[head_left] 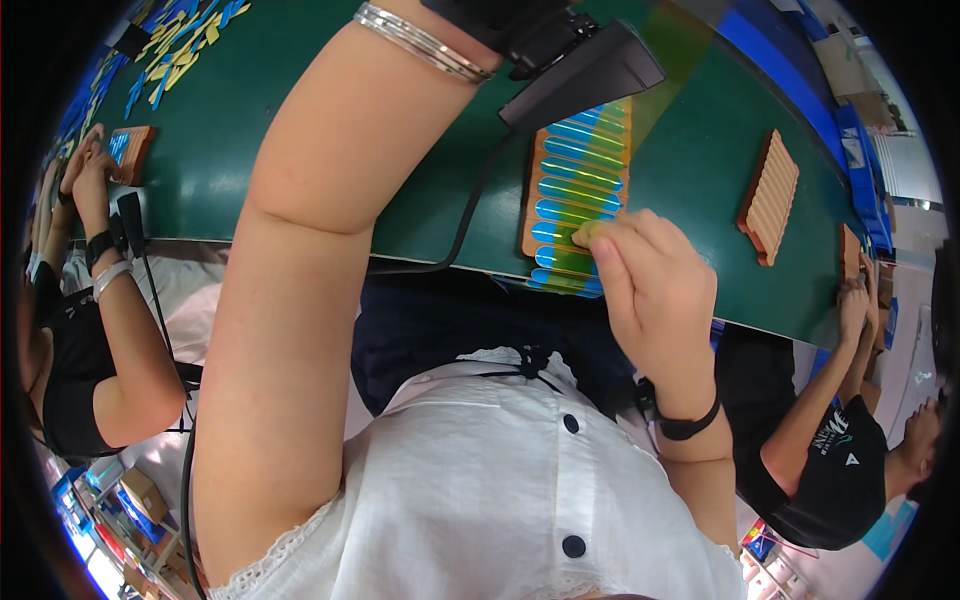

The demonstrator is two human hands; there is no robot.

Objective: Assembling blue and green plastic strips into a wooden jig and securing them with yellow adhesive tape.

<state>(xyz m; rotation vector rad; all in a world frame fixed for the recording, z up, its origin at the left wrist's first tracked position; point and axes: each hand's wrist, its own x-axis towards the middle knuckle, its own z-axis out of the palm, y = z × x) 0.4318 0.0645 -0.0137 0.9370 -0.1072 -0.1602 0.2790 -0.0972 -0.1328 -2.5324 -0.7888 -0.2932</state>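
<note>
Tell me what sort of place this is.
Probably a workshop for hand assembly: people work side by side along a green table, with grooved boards and loose coloured strips on it.

A dark green table [705,180] carries the things. Near the middle of its closer edge lies a ribbed orange-brown tray [531,215], in which blue strips [555,209] sit in a row, and a transparent yellow film [680,60] runs over them. To the right, well apart, lies a second ribbed tray [772,200] with bare grooves. At the left side there is a third tray [145,155] with some blue on it. At the far left corner, blue and yellow pieces [180,60] are scattered loosely.
</note>
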